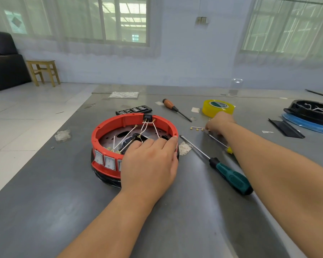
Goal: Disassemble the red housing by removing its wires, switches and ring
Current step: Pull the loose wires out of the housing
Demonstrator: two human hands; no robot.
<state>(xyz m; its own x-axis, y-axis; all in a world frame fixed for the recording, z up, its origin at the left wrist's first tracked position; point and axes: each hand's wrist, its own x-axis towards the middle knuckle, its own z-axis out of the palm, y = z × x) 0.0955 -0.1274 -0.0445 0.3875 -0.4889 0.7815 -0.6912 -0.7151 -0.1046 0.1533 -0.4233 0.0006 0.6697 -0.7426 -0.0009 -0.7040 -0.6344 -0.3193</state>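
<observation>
The round red housing sits on the grey table, on a black base. White wires with brass ring terminals cross its inside, running to a black connector at the far rim. White rocker switches sit in its near wall. My left hand grips the housing's near right rim, fingers curled over the edge. My right hand is out to the right on the table, pinching the end of a loose wire with brass terminals.
A teal-handled screwdriver lies right of the housing, a yellow-handled one under my right forearm, a wooden-handled one farther back. Yellow tape roll, bit case, a black housing on a blue ring at far right.
</observation>
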